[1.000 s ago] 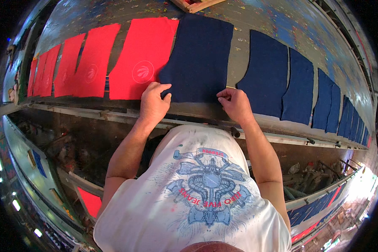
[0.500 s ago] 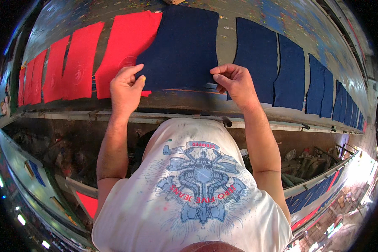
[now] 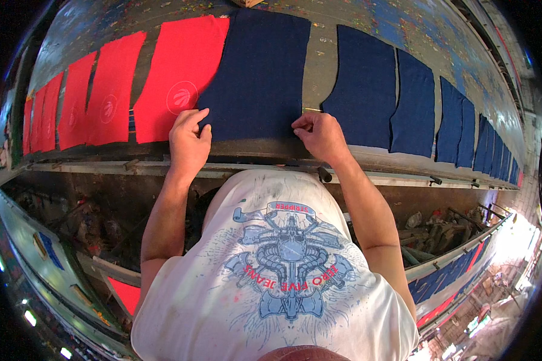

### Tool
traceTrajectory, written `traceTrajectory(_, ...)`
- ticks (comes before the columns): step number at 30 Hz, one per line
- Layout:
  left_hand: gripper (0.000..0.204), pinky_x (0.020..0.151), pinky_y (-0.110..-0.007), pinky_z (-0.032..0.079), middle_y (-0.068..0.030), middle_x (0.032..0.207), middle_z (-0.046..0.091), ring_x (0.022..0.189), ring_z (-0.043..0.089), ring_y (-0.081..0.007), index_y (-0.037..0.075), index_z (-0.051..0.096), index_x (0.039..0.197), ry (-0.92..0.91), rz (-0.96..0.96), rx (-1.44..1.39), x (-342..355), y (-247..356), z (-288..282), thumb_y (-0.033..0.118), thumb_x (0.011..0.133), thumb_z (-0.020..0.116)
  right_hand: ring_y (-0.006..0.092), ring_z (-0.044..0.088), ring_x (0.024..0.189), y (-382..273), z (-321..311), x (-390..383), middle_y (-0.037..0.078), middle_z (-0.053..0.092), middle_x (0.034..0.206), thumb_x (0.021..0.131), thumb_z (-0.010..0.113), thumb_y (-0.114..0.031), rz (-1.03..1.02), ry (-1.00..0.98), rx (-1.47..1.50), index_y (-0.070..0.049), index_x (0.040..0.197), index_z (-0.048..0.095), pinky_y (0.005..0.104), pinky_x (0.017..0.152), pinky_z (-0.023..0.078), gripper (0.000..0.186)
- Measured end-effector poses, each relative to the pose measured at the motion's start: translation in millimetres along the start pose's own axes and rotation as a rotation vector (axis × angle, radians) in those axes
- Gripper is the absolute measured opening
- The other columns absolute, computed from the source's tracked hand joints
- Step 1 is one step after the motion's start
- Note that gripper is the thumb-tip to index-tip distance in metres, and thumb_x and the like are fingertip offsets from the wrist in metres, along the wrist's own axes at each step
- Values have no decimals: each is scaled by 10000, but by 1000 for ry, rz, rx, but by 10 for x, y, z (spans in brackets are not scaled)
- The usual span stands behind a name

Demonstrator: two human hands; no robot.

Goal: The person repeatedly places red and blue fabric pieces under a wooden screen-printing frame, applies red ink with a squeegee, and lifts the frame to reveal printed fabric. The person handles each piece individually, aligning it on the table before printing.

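Note:
A navy fabric panel [image 3: 259, 78] lies on the long dark table, its left edge overlapping a red fabric panel [image 3: 177, 66]. My left hand [image 3: 188, 143] is at its lower left edge, thumb and index finger bent around the cloth. At the lower right edge, my right hand [image 3: 321, 137] pinches the same panel between thumb and fingers. The red panel bears a pale round printed emblem [image 3: 182, 97] just beyond my left hand. To the right of my right hand lies another navy panel [image 3: 361, 90], separated by a strip of bare tabletop.
More red panels [image 3: 115, 90] run along the table to the left, and more navy panels [image 3: 415, 102] to the right. A metal rail [image 3: 235, 174] follows the table's near edge. Behind me on the right stands another table with navy and red panels [image 3: 445, 283].
Both hands have come nearer to me and closer together. The navy panel's near edge has come down toward the table's near edge, and the red panel's round emblem shows more fully.

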State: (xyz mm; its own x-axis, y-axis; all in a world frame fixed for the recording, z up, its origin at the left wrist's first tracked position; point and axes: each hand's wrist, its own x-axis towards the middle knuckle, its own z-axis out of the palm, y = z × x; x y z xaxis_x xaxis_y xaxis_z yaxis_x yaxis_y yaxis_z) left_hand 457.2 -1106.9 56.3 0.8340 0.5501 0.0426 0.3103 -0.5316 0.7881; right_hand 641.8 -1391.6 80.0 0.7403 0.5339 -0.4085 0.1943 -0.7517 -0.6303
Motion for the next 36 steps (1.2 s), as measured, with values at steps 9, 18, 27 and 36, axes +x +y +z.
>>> traceTrajectory(9,428,846,-378,605,-181,1280,726,932,707,-264,5,795,1321,-32,12,89,-36,-26,-1,-71,901,825,407,820,958,49,124,-27,193,846,1014,931,846,-214,-69,33,-76,-145,1054,888,526,868,659,147)
traceTrajectory(18,667,1318,-622,347,-226,1752,473,1612,432,-475,79,606,1622,-106,444,467,223,325,298,217,1005,817,379,817,930,-50,53,-194,139,847,980,961,837,-236,-77,44,-222,-109,1067,870,492,820,649,169)
traceTrajectory(27,852,1383,-669,184,-185,1883,269,1730,223,-476,172,345,1811,-389,658,673,641,399,1038,564,1114,637,384,788,889,320,-208,-855,140,814,991,965,813,-178,-139,380,-113,-86,1046,850,497,773,623,128)
traceTrajectory(36,797,1375,-665,216,-205,1797,415,1691,316,-455,105,476,1728,-385,686,539,553,715,1159,534,1090,688,415,780,956,930,-368,-1356,166,802,1045,942,737,-61,30,598,-63,-76,1095,838,527,829,639,184)
